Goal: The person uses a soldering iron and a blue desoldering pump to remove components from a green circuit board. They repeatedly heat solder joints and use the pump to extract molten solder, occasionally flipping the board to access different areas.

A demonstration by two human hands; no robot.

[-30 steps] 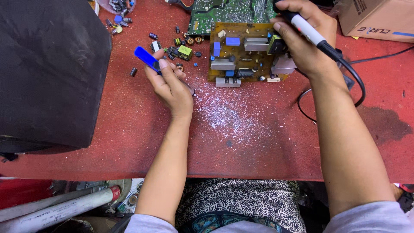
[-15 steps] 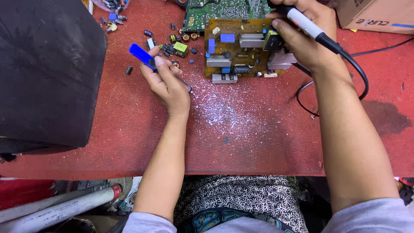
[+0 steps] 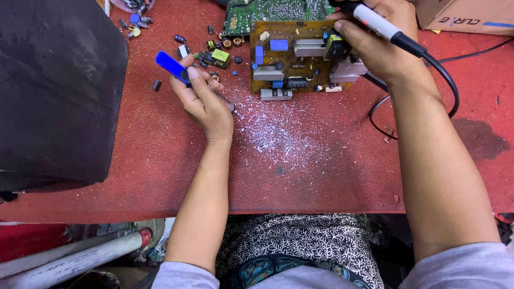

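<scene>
Red benchtop (image 3: 321, 171), dusted with pale flecks, is carrying a brown circuit board (image 3: 292, 59) near its far edge. A blue-handled tool (image 3: 174, 67) is being gripped by the left hand (image 3: 206, 101), just beside the board. A soldering iron (image 3: 380, 27) is being clenched in the right hand (image 3: 377, 45), over the board's right end. Loose components (image 3: 214, 53) are lying nearby.

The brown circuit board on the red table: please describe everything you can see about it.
The brown circuit board lies flat on the red table, component side up, just below a green board. It carries blue box-shaped parts, grey metal heat sinks, a black and yellow transformer and small connectors at its lower edge. The right hand rests on its right end while gripping a soldering iron. Loose components lie to its left, and pale flecks of debris cover the table in front of it.
</scene>
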